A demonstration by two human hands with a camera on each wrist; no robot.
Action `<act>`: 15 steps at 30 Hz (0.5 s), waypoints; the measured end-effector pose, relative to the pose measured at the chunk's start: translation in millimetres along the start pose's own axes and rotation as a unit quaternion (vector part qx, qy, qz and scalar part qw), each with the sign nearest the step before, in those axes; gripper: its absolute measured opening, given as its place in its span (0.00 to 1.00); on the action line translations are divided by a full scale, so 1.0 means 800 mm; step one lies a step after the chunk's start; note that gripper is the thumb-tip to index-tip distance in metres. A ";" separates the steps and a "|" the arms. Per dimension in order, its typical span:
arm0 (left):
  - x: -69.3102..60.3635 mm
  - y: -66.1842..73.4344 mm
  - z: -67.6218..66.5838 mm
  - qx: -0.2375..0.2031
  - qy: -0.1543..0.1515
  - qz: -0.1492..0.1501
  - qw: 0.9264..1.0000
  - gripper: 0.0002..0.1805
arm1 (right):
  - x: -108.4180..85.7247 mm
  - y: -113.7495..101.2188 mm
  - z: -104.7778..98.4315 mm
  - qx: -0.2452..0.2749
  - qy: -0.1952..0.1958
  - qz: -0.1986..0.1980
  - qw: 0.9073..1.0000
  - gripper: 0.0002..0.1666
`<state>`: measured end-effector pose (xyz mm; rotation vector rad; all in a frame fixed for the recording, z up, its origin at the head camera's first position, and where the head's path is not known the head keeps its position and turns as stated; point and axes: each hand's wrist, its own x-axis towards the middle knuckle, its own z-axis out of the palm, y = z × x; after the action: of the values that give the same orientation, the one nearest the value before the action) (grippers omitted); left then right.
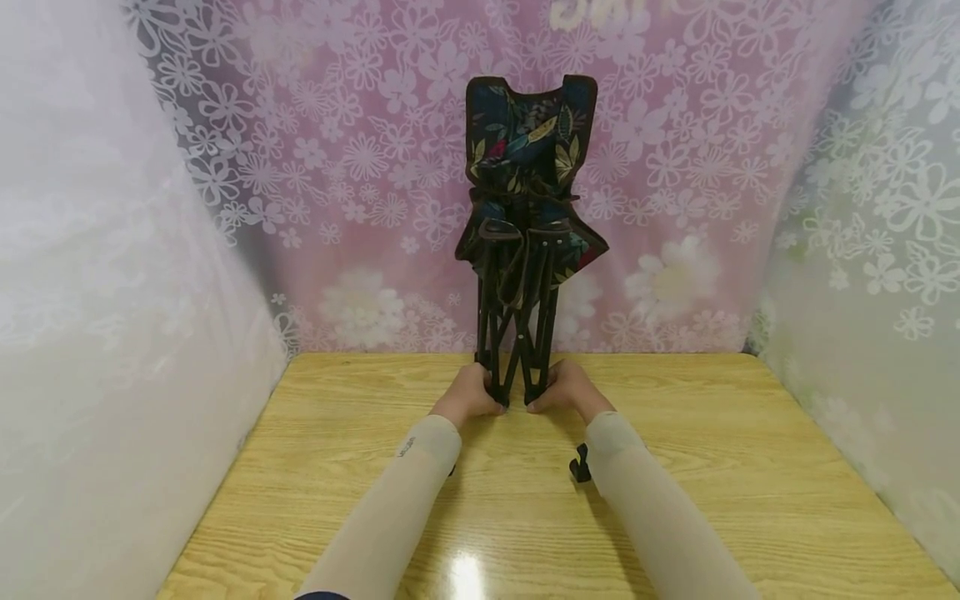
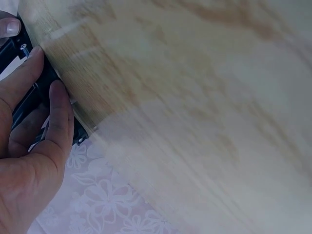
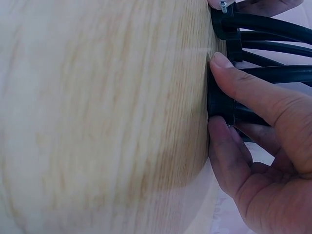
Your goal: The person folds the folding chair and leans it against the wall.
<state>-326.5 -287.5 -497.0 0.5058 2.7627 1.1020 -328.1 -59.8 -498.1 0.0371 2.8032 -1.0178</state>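
Note:
A folding chair (image 1: 525,158) stands upright and folded at the far side of the table, its dark leaf-print fabric bunched above crossed black legs. My left hand (image 1: 468,393) grips the foot of the left front leg; in the left wrist view, thumb and fingers of that hand (image 2: 36,146) lie around a black foot (image 2: 46,80). The right front foot is held by my right hand (image 1: 572,388). Seen from the right wrist, this hand (image 3: 273,141) pinches the black foot (image 3: 220,100) between thumb and fingers. The rear feet are partly hidden.
The chair stands on a wood-grain table (image 1: 360,500). Behind it hangs a pink flowered curtain (image 1: 360,192), with pale sheets at both sides. A small black piece (image 1: 581,464) shows beside the right wrist.

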 end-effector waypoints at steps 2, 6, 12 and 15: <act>0.001 0.000 0.000 0.002 0.000 0.000 1.000 0.23 | 0.002 0.000 0.000 0.003 -0.001 0.002 1.000 0.21; -0.002 0.002 -0.001 -0.006 0.000 -0.006 1.000 0.24 | 0.003 0.002 0.001 0.007 0.004 -0.001 1.000 0.19; -0.002 0.001 -0.001 -0.018 -0.004 -0.011 1.000 0.20 | 0.002 0.005 0.003 0.016 0.002 -0.009 1.000 0.18; 0.002 0.000 -0.001 -0.017 0.003 -0.002 1.000 0.19 | 0.002 0.004 0.000 0.014 0.005 -0.015 1.000 0.19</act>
<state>-328.0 -287.4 -496.7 0.4920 2.7447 1.1489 -329.5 -57.8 -500.5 0.0044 2.8071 -1.0661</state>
